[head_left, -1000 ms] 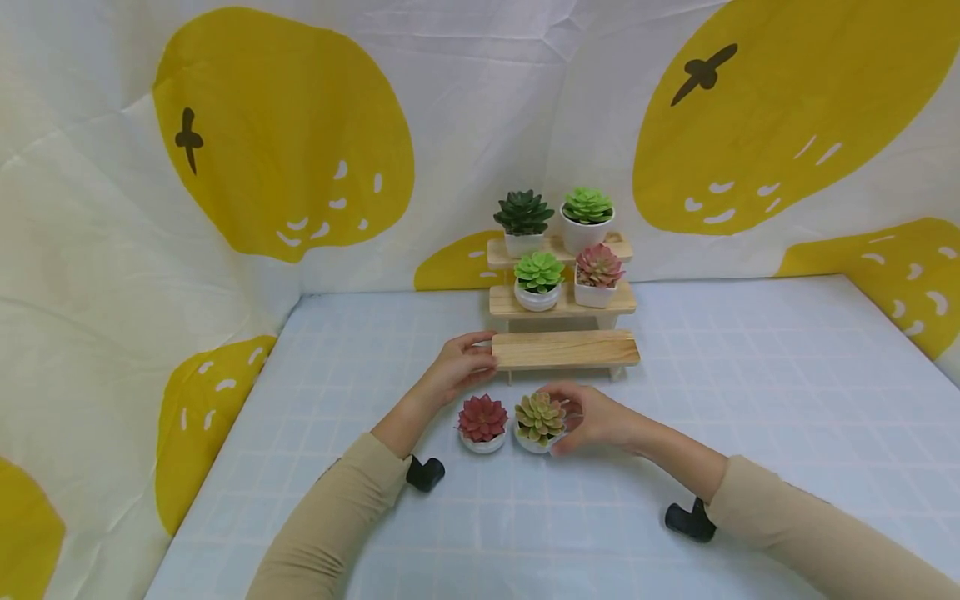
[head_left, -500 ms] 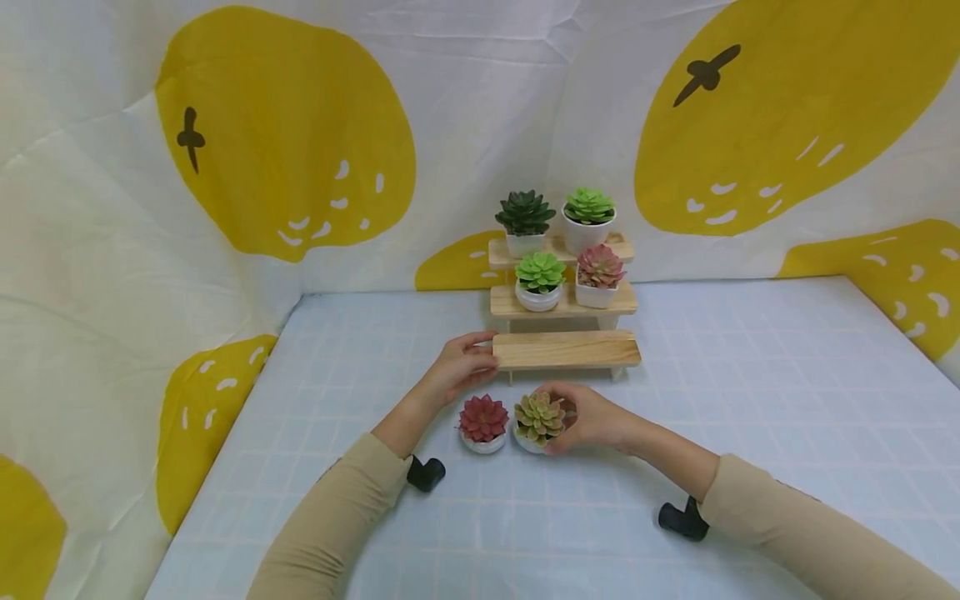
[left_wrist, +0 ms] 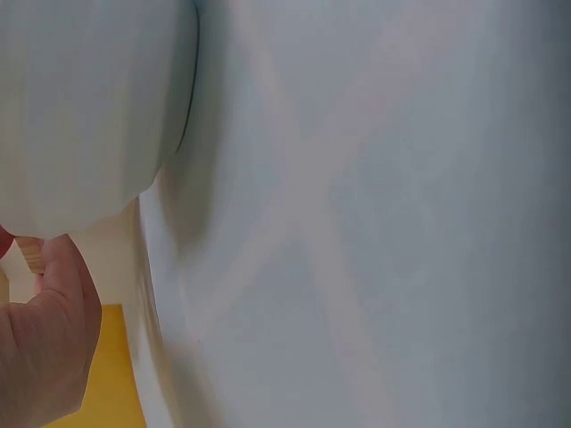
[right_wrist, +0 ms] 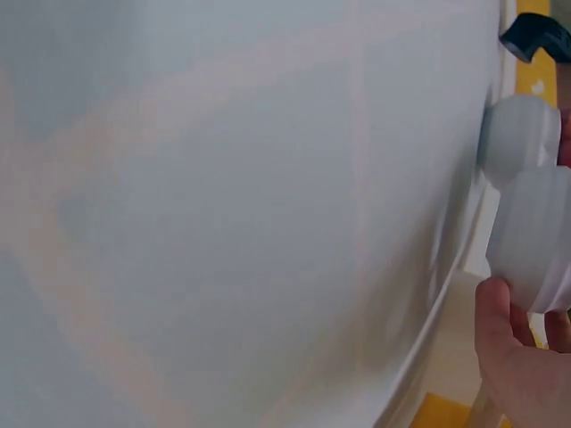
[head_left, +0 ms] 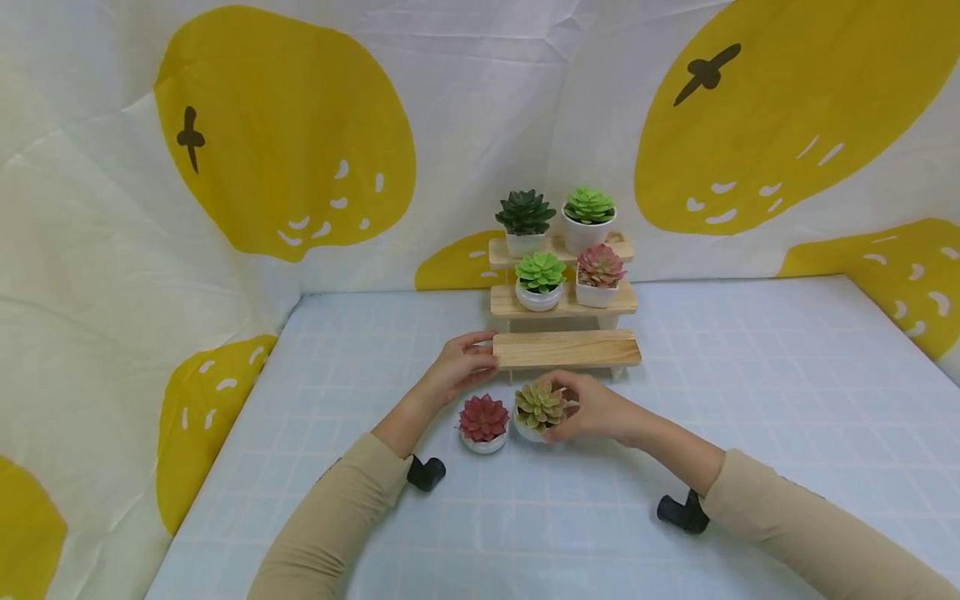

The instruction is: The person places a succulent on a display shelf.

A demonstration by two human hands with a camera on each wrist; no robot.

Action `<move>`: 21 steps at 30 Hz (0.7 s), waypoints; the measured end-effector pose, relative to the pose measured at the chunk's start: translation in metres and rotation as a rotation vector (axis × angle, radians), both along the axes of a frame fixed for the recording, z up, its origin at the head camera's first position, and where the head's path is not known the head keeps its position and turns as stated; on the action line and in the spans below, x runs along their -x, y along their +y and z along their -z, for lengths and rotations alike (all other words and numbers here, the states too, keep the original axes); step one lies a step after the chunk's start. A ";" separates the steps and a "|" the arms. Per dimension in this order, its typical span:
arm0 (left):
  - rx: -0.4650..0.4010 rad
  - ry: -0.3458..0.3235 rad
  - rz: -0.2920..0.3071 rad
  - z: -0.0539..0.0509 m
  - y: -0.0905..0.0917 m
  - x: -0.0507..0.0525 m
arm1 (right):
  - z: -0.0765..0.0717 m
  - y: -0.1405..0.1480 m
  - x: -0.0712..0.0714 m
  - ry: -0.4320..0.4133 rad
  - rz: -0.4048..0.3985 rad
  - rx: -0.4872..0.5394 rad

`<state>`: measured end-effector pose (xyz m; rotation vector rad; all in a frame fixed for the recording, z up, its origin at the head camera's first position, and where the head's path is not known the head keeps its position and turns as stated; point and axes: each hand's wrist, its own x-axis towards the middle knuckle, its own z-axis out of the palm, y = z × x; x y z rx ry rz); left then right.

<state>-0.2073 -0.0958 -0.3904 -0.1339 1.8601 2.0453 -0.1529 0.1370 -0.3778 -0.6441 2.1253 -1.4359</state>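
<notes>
In the head view my right hand (head_left: 592, 407) grips a yellow-green succulent (head_left: 539, 406) by its round white pot. The right wrist view shows that white pot (right_wrist: 535, 241) off the tabletop between thumb and fingers. My left hand (head_left: 459, 367) holds the left end of the lowest step of a wooden plant stand (head_left: 566, 349); its fingertips are partly hidden at the edge. Left of the held plant, a red succulent (head_left: 483, 418) stands on the table in a white pot. That pot's side (left_wrist: 80, 107) looms large in the left wrist view.
On the stand's middle step sit a bright green succulent (head_left: 539, 279) and a pink one (head_left: 598, 275). Above them are a dark green succulent (head_left: 524, 218) and a light green one (head_left: 588, 217). Black wrist-worn pieces (head_left: 682, 512) show near both sleeves. A lemon-print cloth (head_left: 465, 125) hangs behind.
My right hand has closed in on the yellow-green succulent's pot and raised it slightly, moving it a little toward the stand. The left hand stays at the step's end.
</notes>
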 end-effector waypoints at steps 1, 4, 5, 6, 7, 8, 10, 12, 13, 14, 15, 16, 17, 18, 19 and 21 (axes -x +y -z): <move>-0.001 0.002 0.000 0.000 0.000 0.000 | -0.001 0.000 0.001 0.001 0.001 0.004; -0.011 0.004 0.000 0.001 0.000 0.001 | -0.003 0.000 0.002 0.006 0.001 0.013; -0.013 0.004 0.001 0.001 0.000 0.001 | -0.004 0.000 0.003 0.005 0.003 0.012; -0.016 0.004 0.001 0.001 0.000 0.001 | -0.005 0.000 0.003 0.008 0.005 0.010; -0.015 0.005 0.001 0.002 0.000 0.001 | -0.006 -0.001 0.003 0.009 0.008 0.008; -0.015 0.005 0.002 0.002 0.000 0.000 | -0.007 -0.001 0.003 0.012 0.012 0.005; -0.015 0.008 0.005 0.003 0.000 0.000 | -0.009 -0.002 0.004 0.009 0.018 0.006; -0.010 0.008 0.003 0.003 0.001 0.000 | -0.012 -0.002 0.004 0.004 0.023 0.008; -0.008 0.010 0.003 0.003 0.001 0.000 | -0.013 -0.003 0.004 0.003 0.024 0.010; -0.009 0.009 0.003 0.003 0.001 0.001 | -0.014 -0.004 0.004 0.002 0.025 0.012; -0.011 0.009 0.002 0.003 0.001 0.001 | -0.015 -0.004 0.005 0.001 0.028 0.015; -0.011 0.008 0.000 0.003 0.001 0.001 | -0.017 -0.005 0.005 0.002 0.030 0.017; -0.012 0.009 0.000 0.003 0.001 0.001 | -0.018 -0.005 0.006 0.004 0.034 0.017; -0.013 0.011 -0.001 0.003 0.001 0.001 | -0.019 -0.005 0.007 0.006 0.040 0.017; -0.017 0.011 -0.002 0.003 0.000 0.001 | -0.020 -0.006 0.008 0.009 0.045 0.014; -0.024 0.012 -0.005 0.003 0.000 0.001 | -0.023 -0.006 0.010 0.010 0.056 0.015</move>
